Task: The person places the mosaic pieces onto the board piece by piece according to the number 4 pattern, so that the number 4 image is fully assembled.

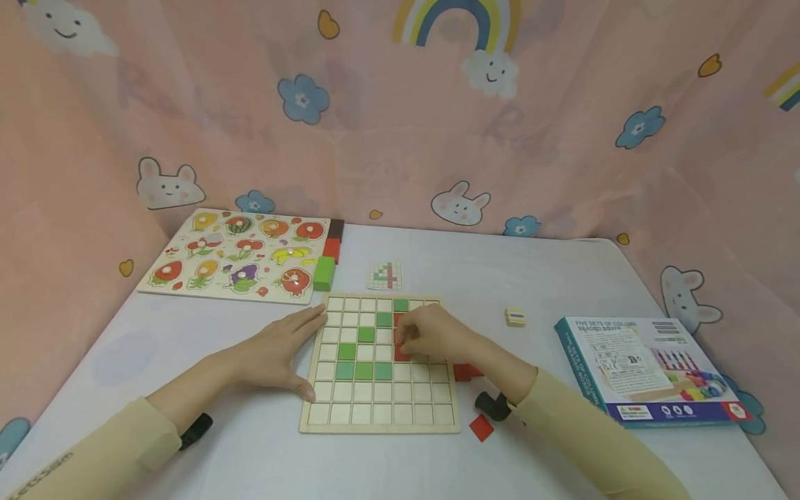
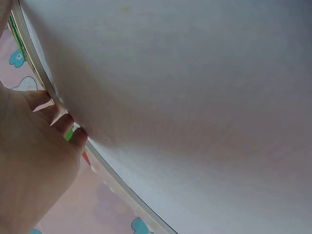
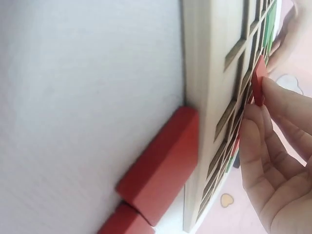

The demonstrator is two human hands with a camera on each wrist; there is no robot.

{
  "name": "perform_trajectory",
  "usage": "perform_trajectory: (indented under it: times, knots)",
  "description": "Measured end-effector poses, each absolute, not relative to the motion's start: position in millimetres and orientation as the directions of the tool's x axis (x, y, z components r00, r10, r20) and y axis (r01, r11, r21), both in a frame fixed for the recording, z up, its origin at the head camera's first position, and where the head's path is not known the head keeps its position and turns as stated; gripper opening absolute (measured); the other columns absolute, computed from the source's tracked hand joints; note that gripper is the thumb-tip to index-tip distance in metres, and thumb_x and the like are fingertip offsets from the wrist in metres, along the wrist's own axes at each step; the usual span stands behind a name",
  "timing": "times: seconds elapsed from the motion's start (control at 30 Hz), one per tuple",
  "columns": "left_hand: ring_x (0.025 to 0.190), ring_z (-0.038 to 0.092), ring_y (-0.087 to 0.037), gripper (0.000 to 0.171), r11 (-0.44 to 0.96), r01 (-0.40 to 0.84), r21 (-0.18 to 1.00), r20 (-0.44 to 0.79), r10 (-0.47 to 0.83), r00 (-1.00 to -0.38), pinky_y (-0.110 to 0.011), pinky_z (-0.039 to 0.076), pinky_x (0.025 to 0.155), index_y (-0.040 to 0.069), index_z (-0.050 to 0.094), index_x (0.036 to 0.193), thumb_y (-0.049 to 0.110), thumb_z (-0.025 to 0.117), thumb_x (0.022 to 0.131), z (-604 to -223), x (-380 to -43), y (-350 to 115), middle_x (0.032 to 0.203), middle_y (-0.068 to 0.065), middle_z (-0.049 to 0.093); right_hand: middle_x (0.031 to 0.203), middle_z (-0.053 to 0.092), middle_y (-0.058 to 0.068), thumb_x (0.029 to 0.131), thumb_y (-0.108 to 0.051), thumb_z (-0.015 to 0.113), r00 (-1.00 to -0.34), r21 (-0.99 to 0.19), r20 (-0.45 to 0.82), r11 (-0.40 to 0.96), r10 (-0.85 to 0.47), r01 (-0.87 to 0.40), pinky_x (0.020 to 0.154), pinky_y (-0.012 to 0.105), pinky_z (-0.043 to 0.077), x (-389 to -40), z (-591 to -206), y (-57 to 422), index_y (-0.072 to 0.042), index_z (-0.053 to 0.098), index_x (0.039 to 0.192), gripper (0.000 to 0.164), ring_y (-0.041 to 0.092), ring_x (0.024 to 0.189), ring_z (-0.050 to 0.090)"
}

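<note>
A wooden grid board [image 1: 380,429] lies on the white table, with several green tiles [image 1: 366,334] set in its cells in a stepped triangular shape. My left hand [image 1: 269,354] rests along the board's left edge, fingers extended and thumb spread towards the near corner. My right hand [image 1: 437,333] is over the right half of the board. Between thumb and fingertips it pinches a red tile [image 3: 258,80], tilted on edge at the grid. Another red tile [image 1: 400,319] shows in the column partly covered by this hand. Red tiles [image 3: 161,165] lie against the board's right side.
A small pattern card [image 1: 385,276] lies behind the board. At back left are a fruit puzzle board [image 1: 237,253] and a green block [image 1: 323,273]. To the right are a small yellowish block [image 1: 515,317] and a boxed set [image 1: 650,368]. One red tile [image 1: 481,428] lies near the front.
</note>
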State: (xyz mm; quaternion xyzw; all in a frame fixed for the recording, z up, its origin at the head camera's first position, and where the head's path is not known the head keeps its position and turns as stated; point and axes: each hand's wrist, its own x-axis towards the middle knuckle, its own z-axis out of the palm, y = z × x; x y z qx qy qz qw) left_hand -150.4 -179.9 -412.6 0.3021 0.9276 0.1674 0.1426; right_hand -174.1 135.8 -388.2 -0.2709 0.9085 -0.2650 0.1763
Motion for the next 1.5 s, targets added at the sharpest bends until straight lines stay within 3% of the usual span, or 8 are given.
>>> perform_trajectory:
  times: [0.4, 0.6, 0.87, 1.07, 1.2, 1.5]
  knots:
    - [0.152, 0.022, -0.039, 0.131, 0.765, 0.508, 0.396, -0.174, 0.606, -0.776, -0.062, 0.029, 0.119, 0.007, 0.024, 0.157, 0.079, 0.073, 0.060, -412.7, -151.6, -179.6, 0.168, -0.010, 0.014, 0.081, 0.064, -0.010, 0.088, -0.017, 0.073, -0.823, -0.556, -0.192, 0.751, -0.534, -0.358, 0.072, 0.026, 0.050, -171.9, -379.8, 147.9, -0.024, 0.072, 0.089, 0.007, 0.013, 0.084, 0.056]
    - [0.152, 0.023, -0.038, 0.132, 0.760, 0.512, 0.400, -0.165, 0.609, -0.776, -0.062, 0.029, 0.119, 0.006, 0.024, 0.157, 0.080, 0.072, 0.059, -414.1, -152.3, -179.9, 0.168, -0.010, 0.015, 0.080, 0.065, -0.010, 0.089, -0.022, 0.073, -0.808, -0.572, -0.200, 0.735, -0.554, -0.363, 0.071, 0.024, 0.052, -173.2, -379.3, 181.0, -0.021, 0.070, 0.088, 0.003, 0.010, 0.079, 0.058]
    - [0.152, 0.022, -0.039, 0.131, 0.763, 0.507, 0.400, -0.170, 0.606, -0.777, -0.062, 0.029, 0.118, 0.006, 0.025, 0.156, 0.079, 0.073, 0.059, -412.8, -151.9, -180.3, 0.168, -0.011, 0.015, 0.085, 0.067, -0.007, 0.084, -0.023, 0.076, -0.782, -0.570, -0.295, 0.758, -0.549, -0.317, 0.073, 0.025, 0.053, -167.7, -380.0, 216.5, -0.019, 0.070, 0.091, 0.011, 0.011, 0.081, 0.059]
    - [0.152, 0.022, -0.039, 0.131, 0.764, 0.502, 0.405, -0.173, 0.603, -0.779, -0.063, 0.029, 0.118, 0.007, 0.025, 0.157, 0.079, 0.074, 0.059, -412.6, -151.8, -180.0, 0.168, -0.010, 0.015, 0.093, 0.064, -0.008, 0.078, -0.028, 0.083, -0.775, -0.520, -0.354, 0.799, -0.524, -0.302, 0.077, 0.028, 0.050, -161.6, -382.5, 226.0, -0.025, 0.069, 0.092, 0.021, 0.014, 0.088, 0.055]
    - [0.152, 0.022, -0.039, 0.131, 0.762, 0.504, 0.408, -0.166, 0.604, -0.779, -0.063, 0.029, 0.118, 0.006, 0.025, 0.156, 0.078, 0.074, 0.059, -412.7, -151.6, -179.7, 0.168, -0.010, 0.015, 0.095, 0.061, -0.008, 0.074, -0.029, 0.087, -0.769, -0.508, -0.349, 0.798, -0.535, -0.324, 0.076, 0.027, 0.050, -158.2, -387.0, 227.1, -0.027, 0.068, 0.092, 0.027, 0.015, 0.090, 0.053]
    - [0.152, 0.022, -0.038, 0.131, 0.765, 0.500, 0.407, -0.173, 0.602, -0.780, -0.063, 0.029, 0.118, 0.007, 0.024, 0.157, 0.079, 0.074, 0.059, -412.4, -151.4, -180.0, 0.168, -0.009, 0.015, 0.090, 0.058, -0.009, 0.075, -0.020, 0.085, -0.770, -0.484, -0.318, 0.793, -0.553, -0.370, 0.072, 0.022, 0.048, -157.3, -393.2, 226.0, -0.028, 0.067, 0.089, 0.024, 0.012, 0.086, 0.052]
